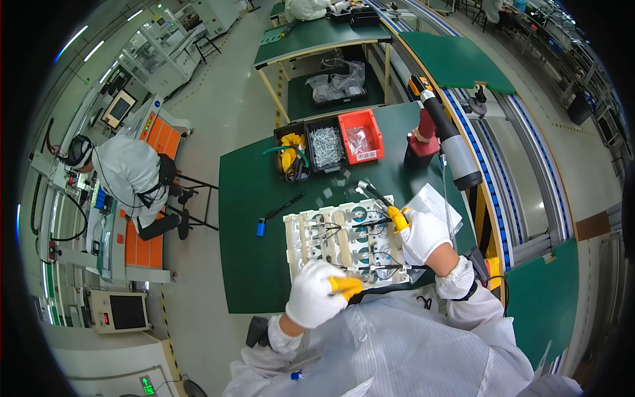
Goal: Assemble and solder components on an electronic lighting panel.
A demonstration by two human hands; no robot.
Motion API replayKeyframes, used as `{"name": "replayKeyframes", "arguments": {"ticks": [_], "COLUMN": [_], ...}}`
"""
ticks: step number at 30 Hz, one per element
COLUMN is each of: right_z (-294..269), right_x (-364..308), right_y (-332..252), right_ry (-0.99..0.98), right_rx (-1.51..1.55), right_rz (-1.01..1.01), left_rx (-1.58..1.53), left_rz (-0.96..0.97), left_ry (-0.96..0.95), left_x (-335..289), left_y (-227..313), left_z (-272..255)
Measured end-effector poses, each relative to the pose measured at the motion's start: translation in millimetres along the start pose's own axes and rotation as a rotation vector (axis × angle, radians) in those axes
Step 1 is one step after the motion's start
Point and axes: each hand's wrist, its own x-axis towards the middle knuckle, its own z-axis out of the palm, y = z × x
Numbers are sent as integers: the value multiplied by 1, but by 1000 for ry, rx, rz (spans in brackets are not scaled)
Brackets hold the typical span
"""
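Note:
A white plastic frame (pixel 343 254) with round openings, pale strips and black wiring lies on the green table in front of me. My left hand (pixel 316 295), in a white glove with yellow fingertips, is over the frame's near left part. Its fingers are pressed together and point right; what they hold, if anything, is hidden. My right hand (pixel 422 233), gloved the same way, is at the frame's far right corner. Its thumb and fingers pinch a black cable (pixel 378 194) with small white connectors at its far end, which sticks out past the frame's far edge.
Beyond the frame stand a black bin of screws (pixel 327 147), a red bin (pixel 361 136) and a bin with yellow items (pixel 291 153). A blue-capped black pen (pixel 261 228) lies left. A black-and-grey power tool (pixel 450 142) hangs at right, near a red-topped bottle (pixel 422 142). Another person (pixel 132 175) sits left.

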Motion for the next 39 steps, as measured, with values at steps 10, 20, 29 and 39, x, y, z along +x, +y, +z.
{"name": "replayKeyframes", "arguments": {"ticks": [10,20,29,39], "right_z": [12,20,34,37], "right_x": [21,17,28,14], "right_y": [-11,-7,2,-1], "right_ry": [-28,-44,-18,-7], "right_rx": [20,76,116,171], "right_rz": [159,224,180,214], "left_rx": [237,335,-342,-651], "left_rz": [-540,-1105,1061,835], "left_ry": [820,570,-80,-279], "left_x": [-49,-152,-42,-9], "left_y": [-41,-238,54,53], "left_z": [-143,-38,-54,-66]}}
